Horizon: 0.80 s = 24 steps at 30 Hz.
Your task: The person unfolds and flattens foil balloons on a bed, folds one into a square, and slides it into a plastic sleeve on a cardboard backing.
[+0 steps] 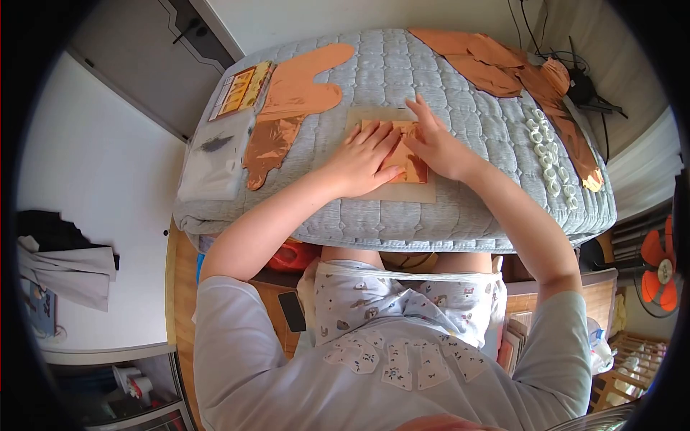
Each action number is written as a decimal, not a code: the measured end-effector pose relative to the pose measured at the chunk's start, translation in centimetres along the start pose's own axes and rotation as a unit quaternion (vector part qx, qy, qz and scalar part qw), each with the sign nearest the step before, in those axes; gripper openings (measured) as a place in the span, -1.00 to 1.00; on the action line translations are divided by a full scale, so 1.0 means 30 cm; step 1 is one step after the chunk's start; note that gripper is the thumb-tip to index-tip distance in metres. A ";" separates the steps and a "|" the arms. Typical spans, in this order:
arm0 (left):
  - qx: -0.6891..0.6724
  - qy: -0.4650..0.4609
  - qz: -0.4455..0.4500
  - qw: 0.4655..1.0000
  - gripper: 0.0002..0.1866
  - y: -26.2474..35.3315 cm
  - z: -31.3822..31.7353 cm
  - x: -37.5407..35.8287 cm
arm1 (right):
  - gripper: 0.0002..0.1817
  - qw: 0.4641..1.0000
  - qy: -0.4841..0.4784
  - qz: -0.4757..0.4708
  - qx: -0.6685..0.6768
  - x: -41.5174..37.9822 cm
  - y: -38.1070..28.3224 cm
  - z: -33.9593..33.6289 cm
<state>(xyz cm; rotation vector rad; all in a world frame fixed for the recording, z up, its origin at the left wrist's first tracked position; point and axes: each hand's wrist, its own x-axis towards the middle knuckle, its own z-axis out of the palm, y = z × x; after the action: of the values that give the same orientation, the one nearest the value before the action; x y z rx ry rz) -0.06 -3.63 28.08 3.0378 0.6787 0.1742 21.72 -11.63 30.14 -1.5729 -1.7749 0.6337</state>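
A shiny copper-coloured sheet [411, 169] lies on a larger pale square sheet [420, 192] on the grey quilted mattress [388, 72]. My left hand [365, 159] rests flat on the copper sheet's left part, fingers spread, with nothing held. On the sheet's upper right side is my right hand [435, 146], its palm edge down and its fingers extended upward and apart. Both hands cover much of the copper sheet, so its left part is hidden.
Flat copper-coloured balloons [298, 82] lie at the back left, more [489, 61] at the back right. A clear plastic bag [213, 161] and a printed packet [241, 90] sit left. White rings [550, 158] lie right. A phone [292, 312] is below.
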 end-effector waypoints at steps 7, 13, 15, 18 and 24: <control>-0.152 0.017 -0.006 0.988 -0.18 -0.035 -0.002 0.008 | -0.34 0.979 -0.007 -0.015 -0.205 -0.203 -0.006 -0.021; -0.094 0.014 -0.030 0.995 -0.18 0.000 -0.022 0.006 | -0.36 0.938 0.009 -0.028 -0.347 -0.204 -0.020 0.008; -0.084 0.019 -0.027 0.996 -0.18 -0.004 -0.016 0.007 | -0.37 0.937 -0.001 -0.033 -0.347 -0.192 -0.025 0.023; -0.038 0.008 -0.032 0.999 -0.18 0.001 -0.027 0.004 | -0.36 0.951 0.000 -0.042 -0.306 -0.162 -0.028 0.060; 0.002 0.027 -0.062 0.998 -0.19 0.008 -0.029 -0.009 | -0.43 0.968 0.005 -0.044 -0.247 -0.189 -0.099 0.028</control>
<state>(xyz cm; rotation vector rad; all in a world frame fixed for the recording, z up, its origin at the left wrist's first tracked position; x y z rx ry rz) -0.30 -3.96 28.93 2.9921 0.8680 0.2524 19.38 -17.60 30.85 -1.7927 -2.0899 0.1386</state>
